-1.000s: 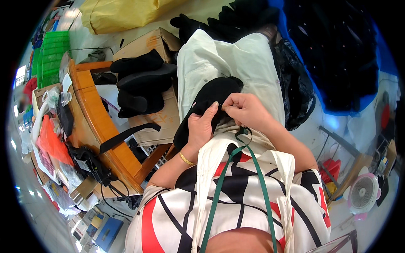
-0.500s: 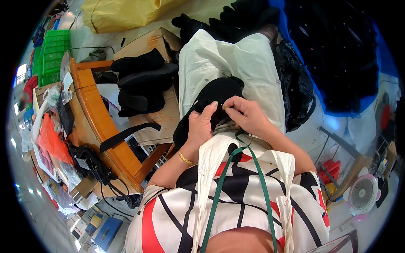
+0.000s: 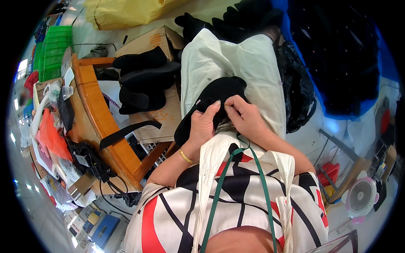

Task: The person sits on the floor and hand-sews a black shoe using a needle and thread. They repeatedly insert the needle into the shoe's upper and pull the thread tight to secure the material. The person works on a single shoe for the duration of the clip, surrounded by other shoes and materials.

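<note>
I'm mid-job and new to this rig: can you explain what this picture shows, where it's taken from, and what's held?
No robot here: these are a person's bare hands, seen by a wide camera on their head, looking down. The rounded, bent edges come from its lens.

The left hand holds a black fabric piece over the white cloth on the lap. The right hand has its fingers pinched together beside it; anything between them is too small to tell.

To the left, more black pieces lie by a cardboard box, and a black strip crosses a wooden frame.
</note>
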`<action>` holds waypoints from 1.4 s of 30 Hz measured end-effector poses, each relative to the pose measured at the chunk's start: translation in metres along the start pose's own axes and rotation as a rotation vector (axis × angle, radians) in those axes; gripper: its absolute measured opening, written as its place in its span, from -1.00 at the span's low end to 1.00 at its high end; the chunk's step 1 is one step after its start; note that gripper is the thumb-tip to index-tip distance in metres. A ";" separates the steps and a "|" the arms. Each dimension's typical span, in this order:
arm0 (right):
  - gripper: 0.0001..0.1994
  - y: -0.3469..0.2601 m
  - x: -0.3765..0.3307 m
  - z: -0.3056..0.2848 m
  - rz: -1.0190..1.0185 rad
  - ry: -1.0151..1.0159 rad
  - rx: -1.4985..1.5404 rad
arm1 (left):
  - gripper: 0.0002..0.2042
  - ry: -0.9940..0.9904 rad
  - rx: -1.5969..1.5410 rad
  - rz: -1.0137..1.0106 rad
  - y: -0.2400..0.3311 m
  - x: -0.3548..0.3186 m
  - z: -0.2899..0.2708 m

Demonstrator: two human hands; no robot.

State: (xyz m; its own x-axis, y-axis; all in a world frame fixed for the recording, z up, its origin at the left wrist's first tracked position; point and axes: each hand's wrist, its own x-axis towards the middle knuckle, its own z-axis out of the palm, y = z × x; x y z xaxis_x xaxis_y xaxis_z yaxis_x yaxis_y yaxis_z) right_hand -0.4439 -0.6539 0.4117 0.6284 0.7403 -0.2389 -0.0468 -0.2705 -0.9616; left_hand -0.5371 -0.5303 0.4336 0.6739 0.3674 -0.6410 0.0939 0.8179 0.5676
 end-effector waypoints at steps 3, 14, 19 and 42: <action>-0.90 -0.011 0.006 0.003 0.130 0.017 0.076 | -0.83 -0.052 0.105 0.061 -0.005 0.000 0.002; -0.91 -0.040 0.000 -0.040 -0.282 0.147 -0.402 | -0.93 -0.301 0.654 0.233 0.000 0.004 0.001; -0.92 -0.028 -0.012 -0.040 -0.330 0.246 -0.322 | -0.87 -0.555 1.355 0.382 0.042 0.031 0.021; -0.92 0.026 -0.022 -0.068 0.208 0.169 1.157 | -0.79 -0.422 0.805 0.020 -0.005 0.026 -0.019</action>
State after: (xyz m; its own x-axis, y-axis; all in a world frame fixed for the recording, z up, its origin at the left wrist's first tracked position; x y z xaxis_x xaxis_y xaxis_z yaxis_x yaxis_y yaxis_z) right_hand -0.4059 -0.7186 0.4015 0.6165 0.6334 -0.4676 -0.7791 0.4052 -0.4784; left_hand -0.5342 -0.5167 0.4043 0.8786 0.0557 -0.4743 0.4558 0.1985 0.8677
